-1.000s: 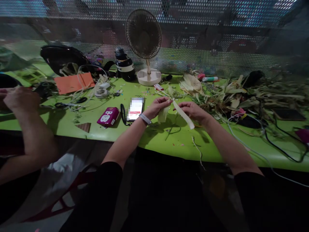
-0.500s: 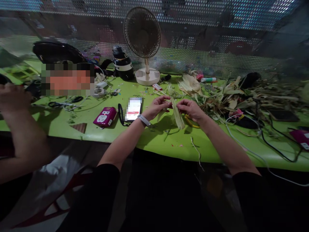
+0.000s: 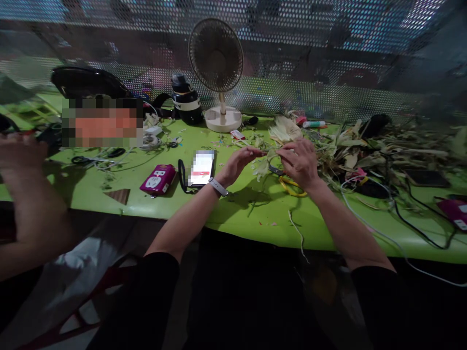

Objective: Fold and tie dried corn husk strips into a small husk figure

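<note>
Well to the left of the fan (image 3: 215, 56), a co-worker's hand (image 3: 22, 151) is at the desk (image 3: 270, 238); closer, but left of and in front of the fan, lie a purple power socket (image 3: 158, 180) and a lit phone (image 3: 202, 166). Just right of the fan and in front of it, the person's left hand (image 3: 239, 165) has its fingers straight and close together; whether it grips cannot be told. Further right, between both hands, hangs a pale husk strip (image 3: 261, 168): likely light, thin and papery, apt to split lengthwise, best pinched gently near one end. The right hand (image 3: 301, 160) seems to pinch its upper end. Under that hand, right of the fan, a yellow-handled tool (image 3: 292, 187) crowds the space; farthest right, a husk heap (image 3: 346, 146) blocks the desk.
</note>
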{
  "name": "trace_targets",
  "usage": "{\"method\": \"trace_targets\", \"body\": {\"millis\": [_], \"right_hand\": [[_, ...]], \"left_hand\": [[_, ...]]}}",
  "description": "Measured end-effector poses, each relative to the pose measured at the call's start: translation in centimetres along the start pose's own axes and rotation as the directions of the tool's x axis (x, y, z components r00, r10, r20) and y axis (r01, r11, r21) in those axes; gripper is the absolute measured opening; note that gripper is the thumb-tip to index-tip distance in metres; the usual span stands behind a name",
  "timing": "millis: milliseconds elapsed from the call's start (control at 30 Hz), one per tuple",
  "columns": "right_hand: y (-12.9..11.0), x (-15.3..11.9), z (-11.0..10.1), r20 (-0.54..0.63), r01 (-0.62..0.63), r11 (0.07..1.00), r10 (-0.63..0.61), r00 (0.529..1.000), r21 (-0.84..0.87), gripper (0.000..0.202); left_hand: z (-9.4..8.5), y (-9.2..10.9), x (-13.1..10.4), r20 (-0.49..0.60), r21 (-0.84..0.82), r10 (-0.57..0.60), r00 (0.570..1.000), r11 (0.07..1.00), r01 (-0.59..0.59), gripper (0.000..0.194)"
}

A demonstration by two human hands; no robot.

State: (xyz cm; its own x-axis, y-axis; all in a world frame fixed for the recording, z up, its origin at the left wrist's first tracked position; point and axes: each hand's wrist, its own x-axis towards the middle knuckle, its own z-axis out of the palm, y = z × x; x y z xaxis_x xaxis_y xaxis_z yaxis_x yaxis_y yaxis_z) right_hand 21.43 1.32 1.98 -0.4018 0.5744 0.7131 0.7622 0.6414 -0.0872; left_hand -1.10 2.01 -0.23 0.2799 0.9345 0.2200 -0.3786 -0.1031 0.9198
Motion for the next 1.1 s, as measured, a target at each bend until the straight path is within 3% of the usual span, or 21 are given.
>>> {"method": "trace_targets", "body": {"millis": [100,167,267,333,400,500,600,633,700,767,833,967,1033,1100], "right_hand": [[-0.5,-0.2,-0.2,0.026,0.064,0.986,-0.061,0.998,-0.152,0.023],[-1.1,-0.4,-0.2,0.054,0.103,0.974,-0.094,0.994,-0.201,0.023],[-1.8,-0.7,0.0,0.088,0.155,0.959,-0.138,0.987,-0.237,0.026],[-1.8,-0.8,0.0,0.078,0.148,0.956,-0.133,0.988,-0.254,0.032],[-1.5,-0.7,0.0,0.039,0.109,0.958,-0.102,0.994,-0.266,0.038],[-1.0,-0.5,-0.1,-0.009,0.036,0.965,-0.040,0.999,-0.259,0.045],[-0.9,-0.3,-0.4,0.006,0.005,0.971,-0.003,1.000,-0.239,0.048],[-0.9,-0.3,-0.5,0.023,0.006,0.973,-0.001,1.000,-0.229,0.048],[-1.0,-0.2,-0.6,0.062,0.006,0.979,0.007,0.998,-0.206,0.045],[-1.2,-0.2,-0.6,0.094,-0.019,0.985,0.036,0.995,-0.173,0.040],[-1.6,-0.3,-0.5,0.137,-0.044,0.992,0.060,0.989,-0.114,0.033],[-3.0,-0.6,0.0,0.244,-0.057,0.997,0.044,0.969,0.049,0.028],[-3.6,-0.8,0.2,0.262,-0.068,0.994,0.042,0.964,0.090,0.028],[-3.8,-1.0,0.3,0.256,-0.073,0.993,0.048,0.966,0.090,0.026]], "left_hand": [[0.3,0.5,-0.3,-0.043,0.119,-0.155,0.987,0.980,0.159,0.047],[0.8,0.6,-0.7,0.079,0.224,-0.303,0.950,0.934,0.279,0.052],[1.4,0.6,-1.1,0.172,0.330,-0.291,0.941,0.917,0.223,0.043],[1.6,0.6,-1.2,0.209,0.288,-0.245,0.947,0.940,0.180,0.038],[1.3,0.6,-1.2,0.245,0.221,-0.268,0.932,0.951,0.215,0.034],[0.6,0.5,-1.0,0.334,0.156,-0.403,0.852,0.915,0.372,0.032],[0.0,0.1,-1.0,0.421,0.088,-0.450,0.788,0.884,0.458,0.031],[-0.1,-0.1,-0.9,0.426,0.060,-0.440,0.791,0.886,0.460,0.031],[-0.1,-0.7,-0.8,0.380,0.002,-0.386,0.841,0.909,0.416,0.031],[0.0,-1.3,-0.4,0.247,-0.066,-0.254,0.935,0.959,0.277,0.035],[0.1,-1.7,0.0,0.111,-0.037,-0.091,0.990,0.995,0.095,0.037],[0.1,-1.8,0.2,-0.023,0.216,0.071,0.997,0.974,-0.065,0.019],[0.2,-1.4,0.0,-0.084,0.483,0.151,0.985,0.871,-0.093,0.009],[0.3,-0.7,-0.5,-0.120,0.720,0.255,0.959,0.687,-0.093,0.010]]}}
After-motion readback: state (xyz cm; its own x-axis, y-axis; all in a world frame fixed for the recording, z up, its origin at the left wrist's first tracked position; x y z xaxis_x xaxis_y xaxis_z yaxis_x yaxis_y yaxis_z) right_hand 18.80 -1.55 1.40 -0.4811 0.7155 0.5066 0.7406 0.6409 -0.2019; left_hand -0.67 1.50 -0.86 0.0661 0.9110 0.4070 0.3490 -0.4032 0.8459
